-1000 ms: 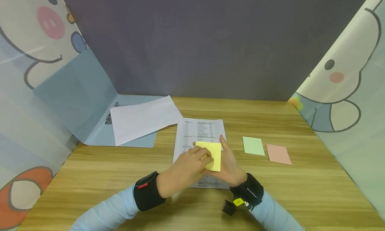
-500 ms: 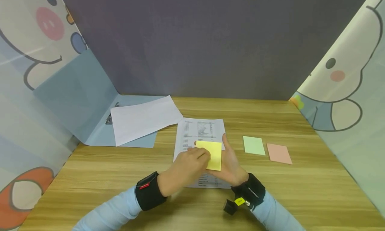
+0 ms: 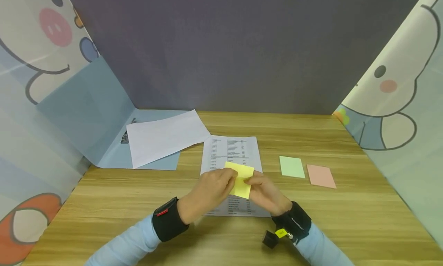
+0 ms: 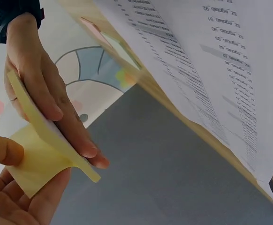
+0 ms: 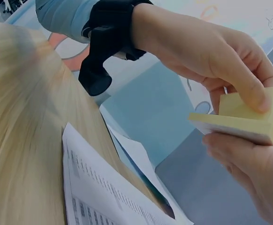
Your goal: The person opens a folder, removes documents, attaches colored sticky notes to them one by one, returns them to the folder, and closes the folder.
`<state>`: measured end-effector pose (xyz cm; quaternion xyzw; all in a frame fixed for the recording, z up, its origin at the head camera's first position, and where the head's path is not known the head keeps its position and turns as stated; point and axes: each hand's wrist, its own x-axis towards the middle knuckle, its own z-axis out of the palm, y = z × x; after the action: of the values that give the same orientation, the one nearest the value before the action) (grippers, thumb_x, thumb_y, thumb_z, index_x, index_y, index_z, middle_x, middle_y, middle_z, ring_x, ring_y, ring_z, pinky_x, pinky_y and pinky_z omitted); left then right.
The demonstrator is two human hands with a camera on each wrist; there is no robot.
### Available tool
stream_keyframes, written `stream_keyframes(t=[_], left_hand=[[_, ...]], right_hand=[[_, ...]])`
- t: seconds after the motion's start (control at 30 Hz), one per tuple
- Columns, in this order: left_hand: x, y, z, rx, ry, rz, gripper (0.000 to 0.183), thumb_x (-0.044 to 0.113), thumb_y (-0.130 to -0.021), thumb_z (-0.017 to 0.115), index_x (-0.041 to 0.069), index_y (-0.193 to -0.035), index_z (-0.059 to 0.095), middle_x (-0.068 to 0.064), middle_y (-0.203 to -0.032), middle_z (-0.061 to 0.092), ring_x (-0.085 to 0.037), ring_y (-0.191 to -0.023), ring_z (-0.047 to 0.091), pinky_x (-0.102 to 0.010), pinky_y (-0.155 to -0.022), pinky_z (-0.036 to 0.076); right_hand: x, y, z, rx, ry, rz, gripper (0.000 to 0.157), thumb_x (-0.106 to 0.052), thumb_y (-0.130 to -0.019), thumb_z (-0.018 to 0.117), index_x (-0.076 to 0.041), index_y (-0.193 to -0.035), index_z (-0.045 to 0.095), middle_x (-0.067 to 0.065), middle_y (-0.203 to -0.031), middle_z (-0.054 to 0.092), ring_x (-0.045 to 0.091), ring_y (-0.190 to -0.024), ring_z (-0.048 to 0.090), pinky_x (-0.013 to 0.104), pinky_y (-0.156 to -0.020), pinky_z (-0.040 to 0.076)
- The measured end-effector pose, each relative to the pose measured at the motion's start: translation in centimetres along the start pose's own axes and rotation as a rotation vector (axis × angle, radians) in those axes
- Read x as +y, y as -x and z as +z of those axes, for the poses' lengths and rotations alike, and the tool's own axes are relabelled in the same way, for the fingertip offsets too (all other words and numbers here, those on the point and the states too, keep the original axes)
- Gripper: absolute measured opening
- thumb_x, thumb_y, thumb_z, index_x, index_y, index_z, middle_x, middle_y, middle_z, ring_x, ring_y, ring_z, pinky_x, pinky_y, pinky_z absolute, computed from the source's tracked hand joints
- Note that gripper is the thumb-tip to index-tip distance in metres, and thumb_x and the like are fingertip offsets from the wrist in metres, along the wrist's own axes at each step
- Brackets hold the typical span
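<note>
My right hand (image 3: 268, 193) holds a yellow sticky-note pad (image 4: 52, 133) above the table, its thumb over the near face and fingers behind. My left hand (image 3: 211, 187) pinches a yellow note sheet (image 4: 38, 164) between thumb and fingers. In the left wrist view this sheet bends away from the thicker pad and still meets it near one end. The right wrist view shows the left thumb on the sheet and the right fingers under the pad. Below both hands lies a printed page (image 3: 230, 148), partly hidden by them.
A green note pad (image 3: 292, 167) and a pink note pad (image 3: 321, 176) lie to the right. At the left an open blue folder (image 3: 90, 112) leans on the wall, a white sheet (image 3: 167, 137) across it. A grey panel (image 3: 242, 50) stands behind the wooden table (image 3: 294, 135).
The left fingers have lifted the yellow top sheet into a bend. My right hand, spread flat under the pad before, now has its thumb folded over it.
</note>
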<state>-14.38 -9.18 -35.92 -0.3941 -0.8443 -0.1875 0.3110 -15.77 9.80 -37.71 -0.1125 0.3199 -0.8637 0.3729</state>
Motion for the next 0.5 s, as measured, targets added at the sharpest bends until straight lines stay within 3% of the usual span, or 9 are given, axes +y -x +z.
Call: stream_keyframes(t=[0.17,0.27,0.4,0.5], left_hand=[[0.5,0.2,0.4,0.025,-0.129,0.047,0.017,0.006,-0.079,0.065,0.006,-0.092,0.054,0.002,-0.064,0.059,-0.005,-0.048,0.05,-0.017,-0.038,0.038],[0.7,0.3,0.7,0.043,-0.176,0.07,0.006,0.008,-0.092,0.048,0.004,-0.093,0.053,0.0,-0.068,0.06,-0.006,-0.05,0.052,-0.017,-0.038,0.04],[0.8,0.5,1.0,0.058,-0.2,0.085,0.031,0.012,-0.1,0.021,0.004,-0.092,0.05,0.0,-0.067,0.057,-0.004,-0.049,0.048,-0.014,-0.038,0.038],[0.8,0.7,1.2,0.051,-0.199,0.083,0.026,0.011,-0.1,0.025,0.004,-0.093,0.049,0.0,-0.067,0.057,-0.004,-0.05,0.048,-0.013,-0.038,0.037]], right_hand=[[0.2,0.1,0.3,0.088,0.139,-0.016,0.057,0.006,-0.095,0.025,0.001,-0.145,0.0,0.016,-0.148,0.018,0.015,-0.121,0.046,0.031,-0.102,0.039],[0.2,0.1,0.6,0.125,0.161,-0.02,0.057,0.006,-0.094,0.025,0.001,-0.145,0.001,0.019,-0.149,0.014,0.015,-0.121,0.045,0.031,-0.103,0.037],[0.0,0.2,0.7,0.116,0.126,0.004,0.056,0.005,-0.096,0.023,0.0,-0.145,-0.002,0.022,-0.151,0.004,0.015,-0.121,0.045,0.032,-0.104,0.035],[0.0,0.3,0.5,0.102,0.117,0.013,0.055,0.005,-0.096,0.021,0.001,-0.145,-0.004,0.023,-0.151,-0.001,0.015,-0.12,0.047,0.032,-0.104,0.036]])
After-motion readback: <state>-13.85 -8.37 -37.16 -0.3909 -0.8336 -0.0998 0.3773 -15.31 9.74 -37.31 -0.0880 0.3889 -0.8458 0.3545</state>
